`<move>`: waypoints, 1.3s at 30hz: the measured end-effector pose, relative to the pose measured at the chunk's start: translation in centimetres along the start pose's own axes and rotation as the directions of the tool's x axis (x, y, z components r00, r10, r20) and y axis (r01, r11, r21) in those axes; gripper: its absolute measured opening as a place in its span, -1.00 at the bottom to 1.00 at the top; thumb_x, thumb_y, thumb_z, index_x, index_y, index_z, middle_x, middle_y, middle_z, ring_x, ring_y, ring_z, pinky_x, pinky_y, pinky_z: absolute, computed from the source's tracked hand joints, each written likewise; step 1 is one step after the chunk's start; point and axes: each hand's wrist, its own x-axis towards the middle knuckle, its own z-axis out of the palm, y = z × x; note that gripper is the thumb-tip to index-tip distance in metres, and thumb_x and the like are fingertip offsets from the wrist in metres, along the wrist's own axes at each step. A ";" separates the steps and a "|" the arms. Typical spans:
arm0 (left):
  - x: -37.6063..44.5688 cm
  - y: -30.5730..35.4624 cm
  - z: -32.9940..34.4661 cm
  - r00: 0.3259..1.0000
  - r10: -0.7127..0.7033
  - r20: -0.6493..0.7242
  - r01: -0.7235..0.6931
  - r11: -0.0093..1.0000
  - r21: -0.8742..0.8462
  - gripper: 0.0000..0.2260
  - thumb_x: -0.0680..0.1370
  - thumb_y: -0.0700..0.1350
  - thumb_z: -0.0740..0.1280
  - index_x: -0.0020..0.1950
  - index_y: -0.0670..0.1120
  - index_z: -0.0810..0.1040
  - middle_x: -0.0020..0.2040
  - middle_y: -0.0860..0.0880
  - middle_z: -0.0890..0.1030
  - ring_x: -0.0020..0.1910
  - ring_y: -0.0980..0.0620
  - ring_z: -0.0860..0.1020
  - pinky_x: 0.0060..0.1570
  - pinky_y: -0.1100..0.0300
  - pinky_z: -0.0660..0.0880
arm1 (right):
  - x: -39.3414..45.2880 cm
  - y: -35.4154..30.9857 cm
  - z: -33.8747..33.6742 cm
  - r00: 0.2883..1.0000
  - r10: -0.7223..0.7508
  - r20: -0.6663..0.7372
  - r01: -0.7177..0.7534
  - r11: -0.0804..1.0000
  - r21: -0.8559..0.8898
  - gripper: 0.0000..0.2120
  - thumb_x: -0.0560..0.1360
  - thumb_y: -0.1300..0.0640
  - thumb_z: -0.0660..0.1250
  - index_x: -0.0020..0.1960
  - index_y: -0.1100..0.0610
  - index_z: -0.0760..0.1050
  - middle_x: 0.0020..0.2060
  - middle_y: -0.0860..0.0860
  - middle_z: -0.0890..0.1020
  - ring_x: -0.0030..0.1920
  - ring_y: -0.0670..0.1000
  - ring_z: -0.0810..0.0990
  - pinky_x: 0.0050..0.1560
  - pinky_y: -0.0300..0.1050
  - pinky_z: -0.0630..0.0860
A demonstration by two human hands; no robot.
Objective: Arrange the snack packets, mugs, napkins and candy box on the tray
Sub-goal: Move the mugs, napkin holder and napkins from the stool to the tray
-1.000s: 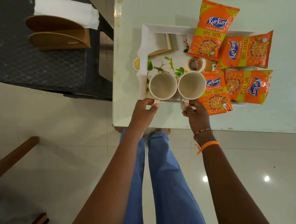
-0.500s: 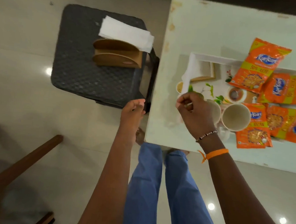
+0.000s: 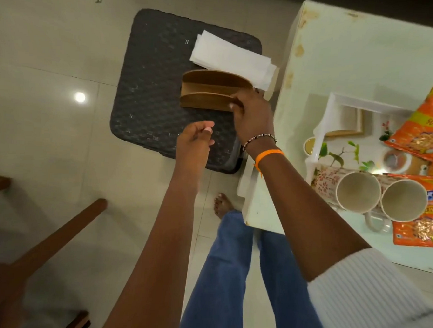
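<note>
Your right hand (image 3: 252,115) has its grip clamped on the wooden napkin holder (image 3: 209,92) on the dark stool (image 3: 164,91).

The white napkins (image 3: 231,59) lie tilted behind the holder, at the stool's edge nearest the tabletop (image 3: 354,58); bare stool top lies open to its left. Your left hand (image 3: 195,140) hovers just below, fingers loosely curled, holding nothing. On the tray (image 3: 323,124) the two mugs (image 3: 381,197) stand touching beside the snack packets (image 3: 423,127).
</note>
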 end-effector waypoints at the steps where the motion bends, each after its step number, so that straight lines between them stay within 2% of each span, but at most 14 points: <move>1: 0.0 0.1 0.0 1.000 0.009 0.005 -0.009 1.000 0.007 -0.86 0.59 -0.15 0.21 0.00 0.03 0.54 -0.08 0.11 0.54 -0.18 0.20 0.51 -0.14 0.34 0.45 | -0.1 0.2 -0.1 1.000 0.008 -0.027 -0.007 1.000 0.025 -0.79 0.50 0.25 0.24 0.10 0.21 0.55 0.10 0.14 0.61 0.11 0.11 0.56 0.08 -0.19 0.41; 4: -0.5 0.1 0.1 0.999 0.035 0.004 -0.035 0.999 -0.012 -0.85 0.58 -0.16 0.21 -0.04 0.05 0.55 -0.05 0.08 0.55 -0.16 0.18 0.53 -0.05 0.28 0.47 | -1.4 0.8 -1.5 0.993 -0.027 -0.117 0.041 0.992 0.119 -0.83 0.47 0.31 0.27 0.00 0.26 0.60 -0.02 0.17 0.67 0.00 0.12 0.60 -0.03 -0.38 0.33; 10: -4.9 0.2 5.3 0.993 0.088 0.083 -0.081 0.993 -0.086 -0.85 0.56 -0.20 0.23 -0.06 0.00 0.55 -0.16 0.10 0.55 -0.15 0.11 0.53 0.00 0.20 0.48 | -6.5 6.1 -8.7 0.981 0.030 -0.189 0.000 0.987 0.159 -0.87 0.45 0.26 0.30 -0.06 0.27 0.59 -0.19 0.12 0.65 -0.21 -0.02 0.53 -0.18 -0.51 0.35; 13: -7.6 0.0 8.9 0.989 0.113 0.096 -0.104 0.989 -0.103 -0.83 0.55 -0.23 0.23 0.11 -0.06 0.46 -0.03 -0.02 0.55 -0.04 0.03 0.53 0.06 0.14 0.49 | -9.4 10.0 -13.0 0.975 0.095 -0.201 -0.076 0.992 0.099 -0.86 0.45 0.22 0.30 -0.08 0.26 0.59 -0.21 0.07 0.61 -0.20 -0.03 0.51 -0.15 -0.48 0.35; 16: -9.5 -0.1 12.1 0.968 0.228 0.101 -0.227 0.974 -0.018 -0.65 0.55 -0.24 0.25 0.30 -0.03 0.33 0.16 -0.02 0.48 0.11 0.10 0.48 0.02 0.39 0.47 | -11.4 14.1 -16.9 0.967 0.179 -0.182 -0.174 0.984 0.044 -0.85 0.46 0.24 0.29 -0.05 0.31 0.57 -0.16 0.23 0.64 -0.16 0.07 0.52 -0.16 -0.24 0.34; 20: -10.3 -0.1 16.2 0.910 0.306 0.279 -0.356 0.922 0.149 -0.76 0.57 -0.24 0.22 0.21 -0.08 0.50 0.19 -0.03 0.54 0.06 0.18 0.48 -0.10 0.67 0.34 | -12.4 18.2 -20.4 0.970 0.203 -0.133 -0.204 0.979 0.001 -0.86 0.48 0.30 0.28 -0.05 0.35 0.56 -0.14 0.29 0.64 -0.15 0.01 0.46 -0.23 -0.31 0.23; 22: -10.3 -0.2 17.7 0.903 0.268 0.335 -0.344 0.919 0.193 -0.80 0.59 -0.17 0.20 0.17 -0.07 0.52 0.16 0.00 0.58 -0.03 0.22 0.50 -0.16 0.69 0.33 | -12.0 19.3 -21.4 0.974 0.187 -0.128 -0.186 0.982 0.019 -0.86 0.48 0.32 0.26 -0.04 0.34 0.57 -0.14 0.27 0.64 -0.14 0.00 0.47 -0.25 -0.33 0.24; 25: -10.4 -0.4 19.3 0.912 0.247 0.327 -0.335 0.908 0.249 -0.79 0.61 -0.08 0.17 0.19 -0.03 0.50 0.15 0.03 0.58 -0.05 0.22 0.49 -0.18 0.57 0.39 | -11.2 20.7 -22.3 0.982 0.152 -0.112 -0.151 0.988 0.015 -0.84 0.49 0.32 0.25 -0.02 0.33 0.57 -0.12 0.26 0.64 -0.14 0.00 0.47 -0.27 -0.49 0.28; 27: -10.4 -0.7 19.8 0.925 0.232 0.300 -0.314 0.913 0.262 -0.78 0.61 -0.07 0.16 0.23 0.00 0.47 0.21 0.03 0.55 0.04 0.19 0.46 -0.15 0.53 0.34 | -10.8 21.4 -22.2 0.984 0.164 -0.072 -0.163 0.986 0.024 -0.82 0.50 0.32 0.24 0.03 0.32 0.57 -0.10 0.28 0.65 -0.15 0.03 0.49 -0.26 -0.57 0.28; 29: -10.4 -0.9 20.1 0.938 0.193 0.287 -0.281 0.910 0.305 -0.76 0.61 -0.06 0.14 0.25 0.02 0.45 0.26 0.02 0.50 0.09 0.16 0.43 -0.12 0.51 0.31 | -10.7 22.0 -21.6 0.984 0.179 -0.003 -0.179 0.984 0.013 -0.80 0.51 0.31 0.24 0.09 0.32 0.56 -0.02 0.29 0.65 -0.06 0.15 0.56 -0.15 -0.38 0.35; 31: -10.3 -1.3 20.3 0.937 0.124 0.328 -0.256 0.882 0.397 -0.74 0.62 -0.03 0.12 0.27 0.00 0.45 0.27 -0.02 0.49 0.10 0.11 0.43 -0.02 0.37 0.34 | -10.8 22.4 -21.0 0.980 0.187 0.061 -0.186 0.982 -0.026 -0.77 0.52 0.29 0.24 0.13 0.30 0.56 0.06 0.28 0.64 0.08 0.21 0.57 0.05 -0.16 0.36; 35: -10.5 -2.0 20.7 0.909 0.046 0.413 -0.264 0.832 0.487 -0.72 0.62 -0.05 0.10 0.30 0.01 0.45 0.25 -0.04 0.52 0.08 0.06 0.43 0.06 0.19 0.34 | -11.0 23.0 -20.7 0.964 0.210 0.161 -0.205 0.978 -0.047 -0.75 0.55 0.21 0.21 0.14 0.26 0.56 0.10 0.25 0.64 0.14 0.21 0.56 0.28 0.00 0.35; 37: -10.5 -2.4 21.0 0.920 0.054 0.389 -0.256 0.833 0.490 -0.70 0.62 -0.06 0.09 0.29 -0.01 0.46 0.26 -0.06 0.51 0.14 0.00 0.45 0.08 0.19 0.34 | -11.1 23.5 -20.7 0.921 0.296 0.252 -0.308 0.951 0.007 -0.71 0.58 0.13 0.18 0.18 0.22 0.54 0.18 0.20 0.60 0.24 0.16 0.50 0.33 -0.07 0.31; 39: -10.5 -2.7 21.3 0.925 0.049 0.376 -0.243 0.838 0.489 -0.69 0.61 -0.06 0.09 0.30 -0.03 0.47 0.28 -0.08 0.49 0.18 -0.02 0.45 0.08 0.20 0.32 | -11.1 24.0 -20.7 0.877 0.364 0.315 -0.406 0.910 0.079 -0.68 0.58 0.08 0.18 0.23 0.19 0.52 0.25 0.16 0.56 0.28 0.10 0.47 0.20 -0.22 0.30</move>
